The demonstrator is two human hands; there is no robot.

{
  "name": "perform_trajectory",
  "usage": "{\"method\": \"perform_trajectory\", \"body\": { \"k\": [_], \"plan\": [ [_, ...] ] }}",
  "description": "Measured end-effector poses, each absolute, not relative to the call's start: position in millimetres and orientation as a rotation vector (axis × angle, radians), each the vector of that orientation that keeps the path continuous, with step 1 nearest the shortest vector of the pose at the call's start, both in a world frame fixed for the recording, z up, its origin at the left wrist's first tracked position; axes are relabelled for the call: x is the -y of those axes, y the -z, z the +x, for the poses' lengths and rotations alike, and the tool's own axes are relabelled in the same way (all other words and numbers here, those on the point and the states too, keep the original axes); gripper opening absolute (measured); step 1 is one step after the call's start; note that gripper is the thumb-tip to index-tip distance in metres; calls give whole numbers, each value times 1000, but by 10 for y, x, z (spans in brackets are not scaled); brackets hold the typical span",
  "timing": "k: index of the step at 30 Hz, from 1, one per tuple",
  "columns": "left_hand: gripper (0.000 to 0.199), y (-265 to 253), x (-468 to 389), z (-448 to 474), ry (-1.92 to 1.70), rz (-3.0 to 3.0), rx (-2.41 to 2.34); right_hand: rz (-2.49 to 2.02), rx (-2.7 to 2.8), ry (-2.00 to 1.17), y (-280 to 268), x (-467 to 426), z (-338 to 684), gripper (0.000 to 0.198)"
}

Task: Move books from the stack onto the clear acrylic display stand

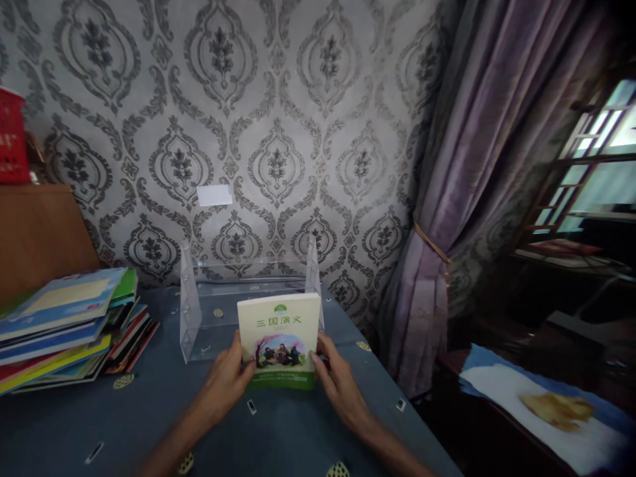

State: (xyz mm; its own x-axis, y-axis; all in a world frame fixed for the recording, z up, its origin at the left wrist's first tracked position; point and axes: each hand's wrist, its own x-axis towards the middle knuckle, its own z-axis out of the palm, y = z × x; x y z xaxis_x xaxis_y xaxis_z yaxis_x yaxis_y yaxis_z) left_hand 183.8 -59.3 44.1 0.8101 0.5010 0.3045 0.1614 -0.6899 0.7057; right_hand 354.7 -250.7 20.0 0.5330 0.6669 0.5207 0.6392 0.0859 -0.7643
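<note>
White book (279, 329) with green title (279, 322), painted figures (282, 354), green bottom band (283, 381), left hand (227, 368) and right hand (338, 372) pinching its sides, nearer tabletop's (298, 434) right edge

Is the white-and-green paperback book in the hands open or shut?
Shut. The book shows its printed front cover, no inside pages, with the left hand and right hand at its sides.

A purple curtain (462, 149), gathered by a tan tie (431, 243), hangs in a dim room. Left of the curtain spreads a wall (277, 132) in grey damask pattern; right of it, a barred window (591, 159) glows pale. A blue-covered table (283, 440) stands left of the curtain, brown wooden furniture (42, 228) farther left.
</note>
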Motion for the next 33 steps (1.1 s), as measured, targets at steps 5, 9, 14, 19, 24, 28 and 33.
{"method": "perform_trajectory", "body": {
  "k": [5,9,14,19,24,28,33],
  "plan": [
    [47,-447,578,1878,-647,2320,-474,-1609,1166,1,-252,2453,3592,38],
    [51,-473,553,1958,-662,2351,-485,-1594,1188,20,-301,2387,3676,35],
    [51,-518,516,2118,-759,2372,-523,-1592,1168,89,-332,2298,3816,32],
    [47,-593,549,2217,-800,2359,-544,-1578,1164,133,-389,2274,3885,32],
    [40,-716,601,2211,-798,2305,-440,-1560,1169,173,-477,2290,3907,31],
    [34,-832,598,2200,-791,2336,-421,-1551,1172,176,-561,2289,3929,32],
    [35,-1024,577,2206,-834,2378,-376,-1549,1184,194,-732,2271,3974,32]
  ]
}}
